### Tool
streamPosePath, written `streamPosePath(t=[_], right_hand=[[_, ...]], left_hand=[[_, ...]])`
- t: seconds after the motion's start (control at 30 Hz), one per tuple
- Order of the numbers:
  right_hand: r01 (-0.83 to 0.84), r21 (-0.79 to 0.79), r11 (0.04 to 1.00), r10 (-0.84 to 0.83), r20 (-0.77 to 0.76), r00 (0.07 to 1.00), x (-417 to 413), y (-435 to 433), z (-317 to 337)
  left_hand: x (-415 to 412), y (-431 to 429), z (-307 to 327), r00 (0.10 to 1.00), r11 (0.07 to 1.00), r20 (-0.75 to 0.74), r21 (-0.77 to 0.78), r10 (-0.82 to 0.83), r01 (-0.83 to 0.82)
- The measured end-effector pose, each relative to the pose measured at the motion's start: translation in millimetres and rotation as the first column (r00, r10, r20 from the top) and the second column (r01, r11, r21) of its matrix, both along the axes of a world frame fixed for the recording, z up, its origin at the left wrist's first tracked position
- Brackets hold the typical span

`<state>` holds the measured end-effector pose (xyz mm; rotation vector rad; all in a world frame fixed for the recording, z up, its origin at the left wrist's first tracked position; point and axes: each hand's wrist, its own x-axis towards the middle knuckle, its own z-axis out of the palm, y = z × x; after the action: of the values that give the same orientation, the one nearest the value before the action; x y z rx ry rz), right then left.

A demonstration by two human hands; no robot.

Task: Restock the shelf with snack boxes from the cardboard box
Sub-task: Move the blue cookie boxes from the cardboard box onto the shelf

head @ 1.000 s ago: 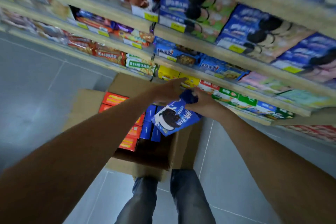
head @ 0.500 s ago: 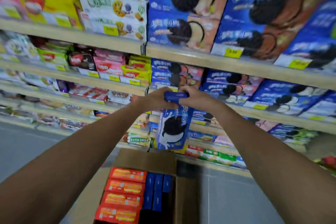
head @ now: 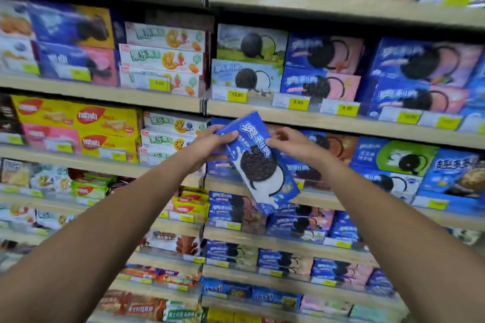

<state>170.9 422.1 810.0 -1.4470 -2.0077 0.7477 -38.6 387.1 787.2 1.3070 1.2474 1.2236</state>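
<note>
Snack box (head: 258, 162) slants, top up-left; left hand (head: 210, 145), right hand (head: 291, 145) grips clasp its top.

Cookie boxes (head: 325, 86) crowd the shelf (head: 341, 124) ahead

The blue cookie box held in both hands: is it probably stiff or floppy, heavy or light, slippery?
The blue cookie box is probably stiff: its edges look straight though the left hand and right hand hold only its upper end. It seems light, since a finger grip carries it tilted. Its smooth printed face may slip a little.
</note>
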Motion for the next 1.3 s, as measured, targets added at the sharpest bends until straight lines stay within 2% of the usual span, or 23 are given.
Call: streamPosePath(t=[0.13, 0.3, 0.43, 0.63, 0.7, 0.77, 0.87, 0.97, 1.1, 1.17, 1.3], right_hand=[[0.064, 0.105, 0.992, -0.053, -0.104, 0.993, 4.1, 3.7, 38.8], [0.246, 0.251, 0.936, -0.185, -0.242, 0.953, 13.6, 17.8, 78.4], [0.278, 0.148, 0.949, -0.2, -0.399, 0.895, 14.6, 28.8, 98.3], [0.221, 0.123, 0.967, -0.132, -0.499, 0.857, 13.5, 53.8, 121.6], [0.241, 0.124, 0.962, -0.139, -0.538, 0.831, 15.4, 66.1, 126.5], [0.262, 0.128, 0.957, -0.152, -0.547, 0.823, 15.6, 77.7, 128.3], [0.312, 0.157, 0.937, -0.178, -0.553, 0.814, 13.6, 89.5, 133.2], [0.348, 0.261, 0.9, -0.177, -0.511, 0.841, 12.3, 109.0, 136.2], [0.315, 0.374, 0.872, -0.1, -0.493, 0.864, 5.5, 131.2, 135.9], [0.295, 0.388, 0.873, -0.084, -0.476, 0.875, 2.2, 140.3, 136.0], [0.283, 0.41, 0.867, -0.08, -0.445, 0.892, -4.6, 160.5, 132.3]], left_hand=[[-2.1, 5.1, 47.6, 0.984, 0.992, 0.174, 0.118, 0.028, -0.05], [2.6, 13.8, 93.5, 0.915, 0.968, 0.4, 0.201, 0.057, -0.148], [7.4, 31.0, 112.5, 0.788, 0.969, 0.613, 0.157, 0.057, -0.192], [12.6, 65.0, 124.2, 0.727, 0.95, 0.683, 0.18, 0.067, -0.257], [16.0, 76.6, 126.3, 0.742, 0.937, 0.663, 0.192, 0.096, -0.293], [19.1, 89.4, 128.5, 0.795, 0.927, 0.591, 0.206, 0.139, -0.315], [17.6, 110.0, 129.7, 0.895, 0.886, 0.29, 0.222, 0.339, -0.407], [9.5, 137.7, 129.8, 0.865, 0.823, 0.079, 0.277, 0.495, -0.497], [6.6, 162.4, 131.0, 0.832, 0.773, 0.055, 0.341, 0.552, -0.536], [7.2, 167.1, 134.7, 0.806, 0.739, 0.101, 0.348, 0.583, -0.577], [3.4, 179.7, 135.8, 0.81, 0.754, 0.089, 0.319, 0.58, -0.575]])
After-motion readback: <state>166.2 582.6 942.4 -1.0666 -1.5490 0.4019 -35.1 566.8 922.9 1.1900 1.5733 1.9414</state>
